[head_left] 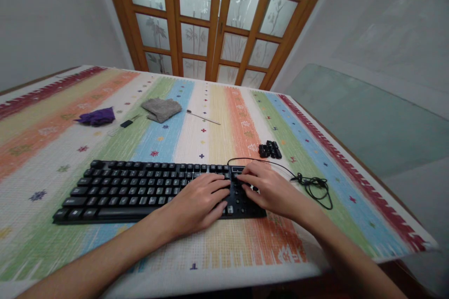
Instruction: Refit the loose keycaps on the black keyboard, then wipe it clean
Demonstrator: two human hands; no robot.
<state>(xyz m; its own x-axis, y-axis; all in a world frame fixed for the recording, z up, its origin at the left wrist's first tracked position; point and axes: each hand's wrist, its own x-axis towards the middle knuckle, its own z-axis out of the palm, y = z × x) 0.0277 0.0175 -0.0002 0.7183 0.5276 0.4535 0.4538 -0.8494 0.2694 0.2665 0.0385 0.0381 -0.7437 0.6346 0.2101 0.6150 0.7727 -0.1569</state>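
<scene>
A black keyboard (129, 187) lies on the table before me. Across its right part rests my left hand (201, 198), fingers stretched out over the keys and holding nothing. My right hand (264, 184) is over the number pad, thumb and fingers drawn together in a pinch close to its upper keys. Whatever sits between those fingertips is too small and hidden to make out. Keycaps are off part of the number pad (240, 201), where small bare switches show. Just beyond my right hand is a small cluster of loose black keycaps (270, 149).
The keyboard's black cable (317, 189) lies coiled at the right. Farther back are a purple cloth (96, 117), a small black object with a thin wire end (126, 123), a grey cloth (161, 109) and a thin brush-like stick (203, 117). A striped tablecloth (45, 163) covers the table.
</scene>
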